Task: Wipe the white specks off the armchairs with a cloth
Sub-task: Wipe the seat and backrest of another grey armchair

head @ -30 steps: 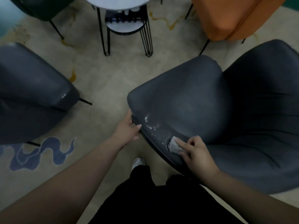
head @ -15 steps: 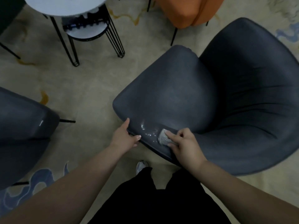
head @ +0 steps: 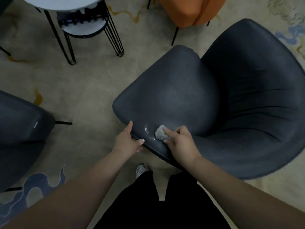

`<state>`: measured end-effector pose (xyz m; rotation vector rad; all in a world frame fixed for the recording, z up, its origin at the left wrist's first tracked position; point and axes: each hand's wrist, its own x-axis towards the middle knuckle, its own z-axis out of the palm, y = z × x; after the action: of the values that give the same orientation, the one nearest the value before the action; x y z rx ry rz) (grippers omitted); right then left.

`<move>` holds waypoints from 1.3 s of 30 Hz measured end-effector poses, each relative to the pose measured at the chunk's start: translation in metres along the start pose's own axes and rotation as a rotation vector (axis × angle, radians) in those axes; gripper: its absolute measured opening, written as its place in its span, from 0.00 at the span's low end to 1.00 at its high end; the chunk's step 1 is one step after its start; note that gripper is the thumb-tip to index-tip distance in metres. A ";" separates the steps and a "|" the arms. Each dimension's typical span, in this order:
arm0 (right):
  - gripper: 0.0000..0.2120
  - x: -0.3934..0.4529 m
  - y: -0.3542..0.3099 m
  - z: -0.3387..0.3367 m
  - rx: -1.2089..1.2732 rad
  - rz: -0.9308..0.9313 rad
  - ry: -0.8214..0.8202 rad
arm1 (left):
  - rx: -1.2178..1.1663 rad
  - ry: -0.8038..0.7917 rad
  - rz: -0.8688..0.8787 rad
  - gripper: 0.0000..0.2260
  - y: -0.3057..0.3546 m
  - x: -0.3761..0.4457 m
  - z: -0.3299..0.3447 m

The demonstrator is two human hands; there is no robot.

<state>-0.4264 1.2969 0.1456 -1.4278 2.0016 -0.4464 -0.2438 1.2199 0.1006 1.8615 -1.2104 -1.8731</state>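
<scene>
A dark grey armchair fills the centre and right of the head view. White specks dot the near left edge of its seat. My right hand holds a small crumpled grey cloth and presses it on the seat just right of the specks. My left hand grips the seat's front rim, thumb on top and the other fingers underneath.
A second dark grey armchair stands at the left. An orange armchair is at the top, beside round white tables on black wire legs. Patterned beige carpet lies between them. My black-trousered legs and one shoe are below.
My right hand has slid the cloth leftward along the seat edge toward the specks, and fewer specks show. My left hand keeps its grip on the rim. The camera view has shifted.
</scene>
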 end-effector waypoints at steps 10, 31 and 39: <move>0.14 0.036 -0.003 0.004 0.069 0.081 -0.012 | -0.003 -0.009 -0.002 0.40 -0.001 0.002 0.000; 0.18 0.049 0.001 0.015 0.074 -0.020 -0.077 | 0.014 0.017 0.027 0.42 -0.003 0.007 0.001; 0.17 0.110 -0.034 0.043 0.077 0.023 -0.250 | -0.030 0.008 0.045 0.42 -0.005 0.008 -0.002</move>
<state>-0.3968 1.1862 0.1011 -1.3419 1.7802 -0.3141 -0.2418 1.2165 0.0919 1.8101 -1.2048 -1.8482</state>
